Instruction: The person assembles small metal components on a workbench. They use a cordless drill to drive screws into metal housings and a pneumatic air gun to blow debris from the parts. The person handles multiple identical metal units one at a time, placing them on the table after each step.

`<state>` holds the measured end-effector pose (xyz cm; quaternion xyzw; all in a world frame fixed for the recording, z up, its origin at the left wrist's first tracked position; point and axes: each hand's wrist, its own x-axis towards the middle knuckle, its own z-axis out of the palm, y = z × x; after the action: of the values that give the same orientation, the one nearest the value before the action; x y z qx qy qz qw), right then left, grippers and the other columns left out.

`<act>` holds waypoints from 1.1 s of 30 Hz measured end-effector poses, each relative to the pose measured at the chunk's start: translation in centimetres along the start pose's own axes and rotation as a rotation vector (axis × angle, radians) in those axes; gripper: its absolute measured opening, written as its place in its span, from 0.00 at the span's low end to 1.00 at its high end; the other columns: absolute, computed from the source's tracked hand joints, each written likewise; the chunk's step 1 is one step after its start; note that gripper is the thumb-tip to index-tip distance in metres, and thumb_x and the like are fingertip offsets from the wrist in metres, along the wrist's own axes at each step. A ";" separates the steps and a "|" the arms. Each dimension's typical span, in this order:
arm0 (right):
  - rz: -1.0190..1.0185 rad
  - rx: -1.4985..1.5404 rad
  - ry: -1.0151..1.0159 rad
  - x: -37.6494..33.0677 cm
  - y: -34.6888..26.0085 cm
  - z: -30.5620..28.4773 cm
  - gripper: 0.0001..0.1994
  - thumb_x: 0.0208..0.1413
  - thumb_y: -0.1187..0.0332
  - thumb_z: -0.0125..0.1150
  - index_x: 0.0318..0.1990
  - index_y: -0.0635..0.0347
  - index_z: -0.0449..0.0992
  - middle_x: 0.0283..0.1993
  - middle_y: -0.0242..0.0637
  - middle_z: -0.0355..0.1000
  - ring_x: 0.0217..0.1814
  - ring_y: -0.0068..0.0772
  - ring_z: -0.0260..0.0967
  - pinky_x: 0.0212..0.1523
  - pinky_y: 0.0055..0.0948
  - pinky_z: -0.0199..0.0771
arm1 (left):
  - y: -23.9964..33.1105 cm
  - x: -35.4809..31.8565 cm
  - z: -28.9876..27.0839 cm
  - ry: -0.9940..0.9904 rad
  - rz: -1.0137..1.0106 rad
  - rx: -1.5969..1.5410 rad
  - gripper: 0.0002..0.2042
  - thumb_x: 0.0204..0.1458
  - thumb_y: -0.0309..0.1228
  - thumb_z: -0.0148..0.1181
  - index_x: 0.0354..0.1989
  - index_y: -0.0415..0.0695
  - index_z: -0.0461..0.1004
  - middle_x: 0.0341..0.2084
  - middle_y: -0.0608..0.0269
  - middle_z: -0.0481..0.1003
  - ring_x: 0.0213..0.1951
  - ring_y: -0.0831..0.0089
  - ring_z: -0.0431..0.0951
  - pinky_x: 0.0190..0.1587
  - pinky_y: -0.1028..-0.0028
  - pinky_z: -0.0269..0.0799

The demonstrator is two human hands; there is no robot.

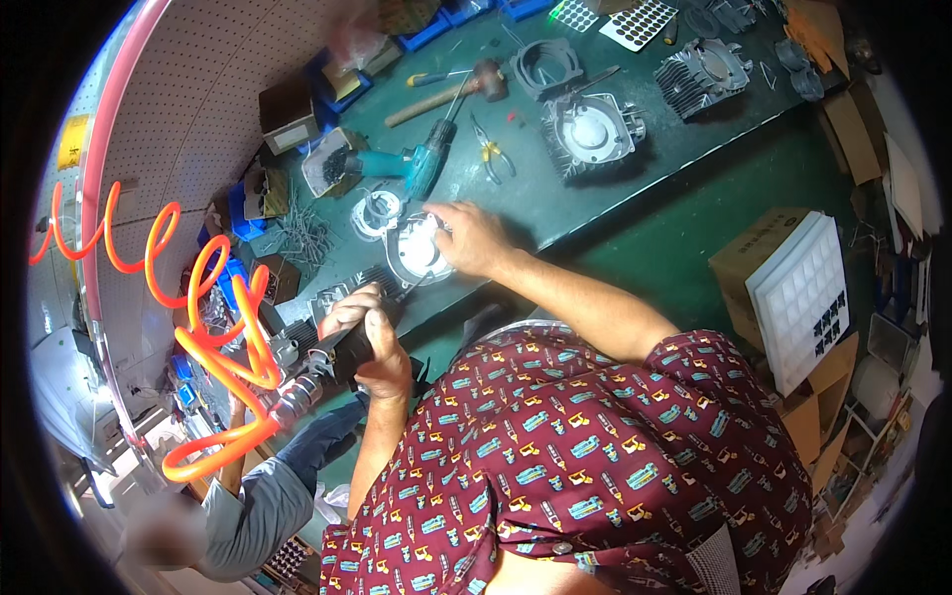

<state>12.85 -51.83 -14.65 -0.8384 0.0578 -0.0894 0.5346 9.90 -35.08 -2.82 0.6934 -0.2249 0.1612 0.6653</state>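
Observation:
My left hand (375,342) is wrapped round a dark air gun (342,355), joined by a metal coupling to an orange coiled hose (220,454). The air gun's thin nozzle points toward a round, bright metal housing (405,260) near the bench edge. My right hand (471,238) grips that housing's right rim with bent fingers; glare washes out its inside. Just beyond it lies a smaller metal ring part (380,211). A finned casting (347,288) sits beside the housing, partly hidden by my left hand.
The green bench (555,213) holds a teal power drill (421,164), pliers (490,154), a hammer (441,97), a finned housing (592,134) and another (704,74). Screws (302,236) lie heaped at left. Another person (263,521) is at lower left. A carton (744,263) stands at right.

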 end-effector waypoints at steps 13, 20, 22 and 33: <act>-0.001 0.018 0.014 0.1 -0.2 -0.1 0.19 0.55 0.66 0.56 0.55 0.56 0.76 0.52 0.47 0.76 0.56 0.53 0.71 0.57 0.46 0.72 | 0.3 0.3 0.2 -0.002 -0.020 -0.014 0.10 0.54 0.20 0.57 0.41 0.41 0.63 0.35 0.53 0.73 0.42 0.62 0.75 0.57 0.53 0.70; 0.012 0.048 -0.019 0.4 0.2 0.1 0.21 0.54 0.64 0.56 0.56 0.56 0.74 0.53 0.48 0.76 0.57 0.54 0.70 0.58 0.52 0.70 | 0.0 0.4 0.0 0.043 -0.003 -0.009 0.09 0.55 0.21 0.57 0.43 0.41 0.66 0.38 0.53 0.74 0.45 0.62 0.76 0.59 0.53 0.70; 0.007 0.049 -0.011 0.5 0.1 0.2 0.21 0.54 0.64 0.56 0.56 0.56 0.74 0.53 0.48 0.76 0.57 0.54 0.71 0.58 0.52 0.70 | 0.1 0.4 0.0 0.065 -0.023 -0.014 0.10 0.55 0.21 0.57 0.44 0.41 0.67 0.39 0.53 0.74 0.45 0.62 0.76 0.59 0.53 0.70; 0.045 0.076 -0.021 0.8 -0.7 0.6 0.20 0.55 0.64 0.54 0.55 0.57 0.75 0.52 0.50 0.76 0.57 0.54 0.71 0.58 0.52 0.69 | 1.9 0.8 -1.1 0.067 -0.125 0.107 0.15 0.56 0.26 0.59 0.50 0.39 0.68 0.43 0.53 0.74 0.48 0.63 0.75 0.60 0.58 0.67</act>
<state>13.72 -51.19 -14.17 -0.8169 0.0675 -0.0708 0.5685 9.68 -34.12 -0.73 0.7347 -0.1499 0.1545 0.6433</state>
